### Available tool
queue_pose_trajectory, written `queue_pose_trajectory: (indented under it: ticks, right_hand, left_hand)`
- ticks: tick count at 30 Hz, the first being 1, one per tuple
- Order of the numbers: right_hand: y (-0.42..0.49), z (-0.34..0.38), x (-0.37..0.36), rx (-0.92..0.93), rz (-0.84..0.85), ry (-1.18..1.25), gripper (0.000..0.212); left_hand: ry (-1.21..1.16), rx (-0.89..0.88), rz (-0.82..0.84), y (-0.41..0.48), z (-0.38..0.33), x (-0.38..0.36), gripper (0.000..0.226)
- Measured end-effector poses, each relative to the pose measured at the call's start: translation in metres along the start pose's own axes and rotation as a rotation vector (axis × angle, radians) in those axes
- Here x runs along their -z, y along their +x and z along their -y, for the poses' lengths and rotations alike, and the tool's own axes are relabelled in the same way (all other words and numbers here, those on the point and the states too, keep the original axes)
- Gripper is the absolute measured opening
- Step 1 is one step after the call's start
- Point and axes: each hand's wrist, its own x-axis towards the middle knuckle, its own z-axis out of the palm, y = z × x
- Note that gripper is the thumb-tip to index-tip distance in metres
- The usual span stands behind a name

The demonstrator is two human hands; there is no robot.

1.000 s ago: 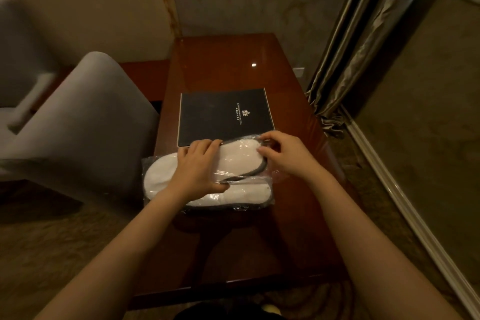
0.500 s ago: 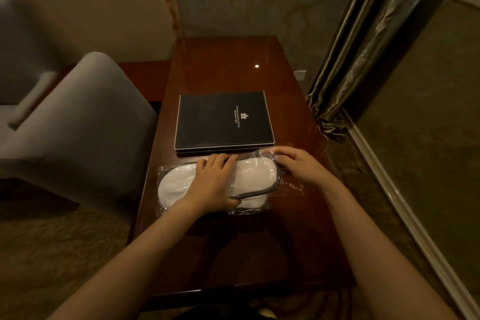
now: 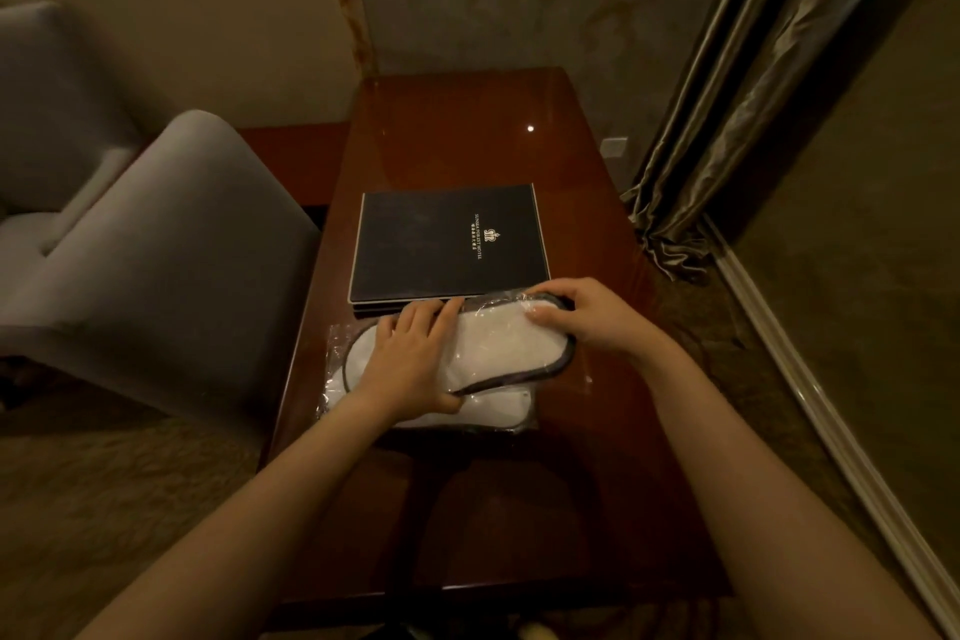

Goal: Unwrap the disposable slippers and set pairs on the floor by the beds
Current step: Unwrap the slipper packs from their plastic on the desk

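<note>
Head view shows a pair of white slippers (image 3: 498, 343) with dark trim lying on the desk (image 3: 467, 130) at centre frame, partly inside a clear wrapper (image 3: 337, 343). One slipper sits on top, its right end poking out of the plastic; the other lies under it, toward the lower edge. Just above them, touching or nearly so, is a black folder (image 3: 447, 244).

Left hand (image 3: 410, 364) lies flat, fingers spread, pressing the slippers down, with the thumb hooked at the top slipper's trim. Right hand (image 3: 582, 312) is clamped on the right end of the top slipper, fingers curled over the edge and thumb on the white face. Whether it also pinches plastic there, I cannot tell.

As a judgement, the task is at an early stage: unwrapping is under way, with the bag seemingly open at the right but most of both slippers covered. Left to do: slide the pair free, drop the wrapper, and set the pair on the floor by a bed. No bed shows; a grey chair (image 3: 171, 244) fills the left, and a curtain (image 3: 737, 83) hangs upper right.
</note>
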Motion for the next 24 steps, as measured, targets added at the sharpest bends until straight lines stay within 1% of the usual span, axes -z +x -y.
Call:
queue_pose_trajectory:
  ticks: [2, 4, 9, 11, 15, 18, 20, 24]
  right_hand:
    - [-0.001, 0.0, 0.01, -0.015, 0.002, 0.008, 0.023]
    - [0.0, 0.002, 0.02, -0.039, 0.032, -0.044, 0.027]
    - [0.014, 0.011, 0.018, -0.096, 0.19, -0.432, 0.036]
    - [0.021, 0.013, 0.011, -0.093, 0.205, -0.493, 0.04]
    - [0.022, 0.013, 0.017, -0.02, 0.183, -0.406, 0.037]
    - [0.016, 0.011, 0.033, -0.01, 0.163, -0.339, 0.033]
    - [0.012, 0.011, 0.045, -0.012, 0.126, -0.325, 0.031]
    - [0.003, 0.013, 0.071, -0.028, 0.018, -0.308, 0.027]
  left_hand:
    - [-0.009, -0.001, -0.004, 0.004, 0.0, 0.002, 0.119]
    - [0.006, -0.005, 0.005, 0.006, 0.0, 0.002, 0.12]
    - [0.058, -0.047, 0.013, 0.009, -0.008, -0.005, 0.123]
    - [0.043, -0.045, 0.006, 0.01, -0.008, -0.007, 0.123]
    - [-0.037, -0.006, 0.015, 0.016, 0.0, -0.006, 0.123]
    - [-0.061, 0.005, 0.023, 0.024, 0.001, -0.003, 0.126]
    - [-0.068, 0.006, 0.016, 0.032, -0.002, -0.002, 0.128]
    - [-0.094, 0.009, 0.057, 0.049, 0.003, 0.004, 0.13]
